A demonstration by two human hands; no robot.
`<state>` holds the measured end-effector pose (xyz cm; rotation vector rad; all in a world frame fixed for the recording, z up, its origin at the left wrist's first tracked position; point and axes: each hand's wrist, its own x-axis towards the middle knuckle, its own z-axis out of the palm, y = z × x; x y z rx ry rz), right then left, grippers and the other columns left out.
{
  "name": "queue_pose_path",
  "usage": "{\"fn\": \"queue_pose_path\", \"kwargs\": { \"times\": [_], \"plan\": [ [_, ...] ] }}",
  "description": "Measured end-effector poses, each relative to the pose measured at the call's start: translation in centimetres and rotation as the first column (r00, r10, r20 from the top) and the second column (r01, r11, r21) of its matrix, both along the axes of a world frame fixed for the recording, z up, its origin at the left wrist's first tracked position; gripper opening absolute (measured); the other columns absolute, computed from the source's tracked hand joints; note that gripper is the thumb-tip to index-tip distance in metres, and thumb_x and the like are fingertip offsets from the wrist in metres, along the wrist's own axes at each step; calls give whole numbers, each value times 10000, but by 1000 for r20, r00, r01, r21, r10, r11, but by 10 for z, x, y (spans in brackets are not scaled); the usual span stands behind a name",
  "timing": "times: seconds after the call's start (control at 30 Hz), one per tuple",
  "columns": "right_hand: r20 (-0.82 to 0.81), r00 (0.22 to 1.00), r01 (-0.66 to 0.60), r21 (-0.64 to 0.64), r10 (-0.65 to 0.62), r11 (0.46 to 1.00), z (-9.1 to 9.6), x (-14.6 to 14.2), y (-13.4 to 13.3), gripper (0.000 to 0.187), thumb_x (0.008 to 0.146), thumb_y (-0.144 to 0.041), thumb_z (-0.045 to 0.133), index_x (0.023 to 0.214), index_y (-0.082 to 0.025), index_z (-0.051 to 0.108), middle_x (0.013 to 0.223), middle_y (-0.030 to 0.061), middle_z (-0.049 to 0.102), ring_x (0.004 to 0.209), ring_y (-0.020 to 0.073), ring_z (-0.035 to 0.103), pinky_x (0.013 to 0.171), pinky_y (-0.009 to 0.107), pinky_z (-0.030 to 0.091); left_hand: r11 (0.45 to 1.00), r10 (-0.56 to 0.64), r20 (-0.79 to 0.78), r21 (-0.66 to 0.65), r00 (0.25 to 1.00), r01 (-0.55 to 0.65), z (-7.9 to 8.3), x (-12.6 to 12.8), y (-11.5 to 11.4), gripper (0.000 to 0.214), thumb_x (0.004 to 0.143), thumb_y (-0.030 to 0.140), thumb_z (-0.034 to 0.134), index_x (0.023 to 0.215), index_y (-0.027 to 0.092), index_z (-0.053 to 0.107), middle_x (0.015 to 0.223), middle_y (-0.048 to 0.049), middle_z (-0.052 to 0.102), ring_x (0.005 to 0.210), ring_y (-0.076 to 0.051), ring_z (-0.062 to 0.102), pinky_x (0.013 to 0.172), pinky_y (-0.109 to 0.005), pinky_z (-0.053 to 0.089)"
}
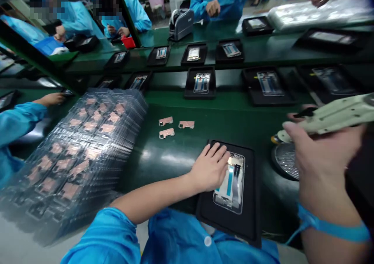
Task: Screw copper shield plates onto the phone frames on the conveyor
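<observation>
A green desk (163, 159) carries rows of black trays (200, 94), each holding a phone frame. To the left lies a stack of clear plastic trays (133, 110) loaded with copper-coloured pads; three loose copper pads (166, 121) sit between it and the nearest black tray (228, 227). That tray, directly before the person, holds the phone frame (229, 182), long axis running away from the body, slightly tilted. The left hand (209, 166) is nearer: open, fingers lying flat, touching the frame's far left corner and the tray. The right hand (324, 155), apart from the frame on its right side, is closed around a cream handheld tool (336, 114), exact type unclear, held above a round mesh disc (284, 161).
</observation>
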<state>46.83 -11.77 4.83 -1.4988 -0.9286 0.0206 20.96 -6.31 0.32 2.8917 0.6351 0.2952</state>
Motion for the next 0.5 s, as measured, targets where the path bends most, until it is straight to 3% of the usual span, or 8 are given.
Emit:
{"fn": "queue_pose_path", "kwargs": {
  "times": [0.03, 0.1, 0.2, 0.33, 0.5],
  "plan": [
    [-124, 992, 10, 77, -1, 997, 8, 3, 11, 739, 693, -380, 873, 1304, -124, 545, 1019, 141, 676, 836, 285, 702, 748, 456, 600, 1000, 19, -14, -2, 1000, -19, -1, 8, 4, 462, 1078, 326, 386, 1470, 123, 523, 1577, -120, 491, 1514, -315, 372, 1233, -526, 322],
    [-185, 982, -17, 108, 37, 994, 18, 4, 21, 522, 658, -332, 867, 1084, -114, 659, 846, 95, 670, 639, 229, 658, 613, 389, 573, 998, 52, -38, -17, 998, -53, -1, 21, 12, 460, 1067, 299, 401, 1488, 147, 508, 1584, -116, 483, 1519, -312, 365, 1214, -545, 350],
    [-117, 993, 19, 138, -2, 990, 19, 3, 10, 297, 703, -255, 816, 934, -144, 666, 816, 74, 657, 565, 182, 618, 529, 331, 521, 995, 70, -45, -61, 997, -73, 0, 30, 18, 471, 1044, 262, 433, 1500, 166, 500, 1597, -120, 466, 1536, -311, 339, 1210, -554, 362],
    [-49, 994, 106, 208, -98, 972, 1, 7, -16, 291, 728, -217, 791, 956, -156, 621, 802, 48, 643, 530, 173, 602, 503, 337, 514, 991, 77, -49, -104, 996, -81, 0, 30, 19, 490, 1015, 227, 468, 1501, 169, 502, 1606, -137, 451, 1554, -317, 302, 1215, -570, 356],
    [16, 991, 122, 264, -130, 957, -15, 14, -20, 309, 769, -255, 769, 1012, -176, 595, 694, -23, 582, 489, 165, 573, 479, 339, 509, 993, 54, -62, -105, 997, -60, 3, 30, 18, 508, 996, 185, 457, 1500, 142, 494, 1620, -157, 425, 1569, -339, 265, 1224, -603, 327]
  ]
}}
